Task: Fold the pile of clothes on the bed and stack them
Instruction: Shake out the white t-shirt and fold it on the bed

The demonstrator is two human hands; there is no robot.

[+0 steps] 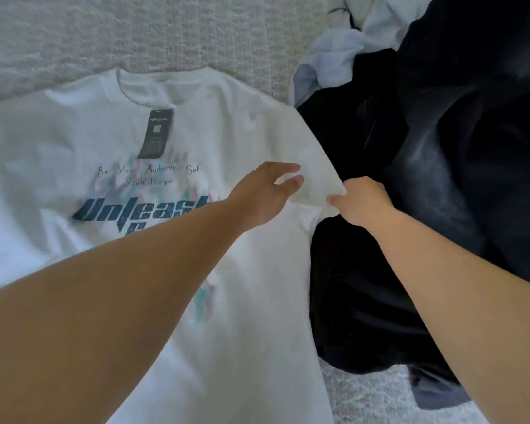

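A white T-shirt (83, 139) with dark blue lettering and a black hang tag (155, 133) lies front-up and spread flat on the bed. My left hand (263, 194) reaches across the shirt and pinches the hem of its right sleeve (312, 166) between thumb and fingers. My right hand (361, 200) grips the same sleeve's outer corner from the right side. The sleeve is pulled taut between both hands. To the right sits the unfolded pile: dark navy garments (441, 148) with a pale blue one (334, 53) on top at the back.
The bed has a light grey textured cover (135, 35), bare along the far side and at the bottom right (374, 396). The dark pile lies right against the shirt's right edge.
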